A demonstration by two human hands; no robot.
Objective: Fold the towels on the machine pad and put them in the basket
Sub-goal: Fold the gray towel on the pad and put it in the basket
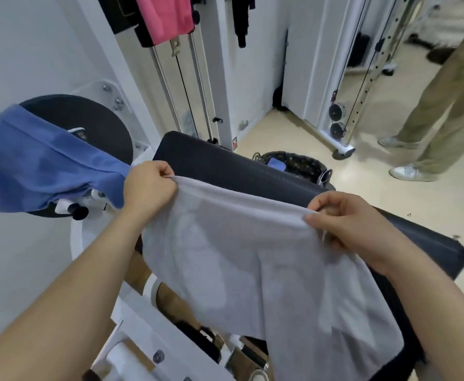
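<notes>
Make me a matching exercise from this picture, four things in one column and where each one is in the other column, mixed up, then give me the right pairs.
Things:
1. grey towel
2. blue towel
3. pink cloth
4. basket

Places:
A. hanging from the machine frame at the top
B. on the floor beyond the black pad
C. held up by its top edge in the left hand and right hand
D. draped over the round black part on the left

Pairs: 1-C, 2-D, 3-A, 4-B
</notes>
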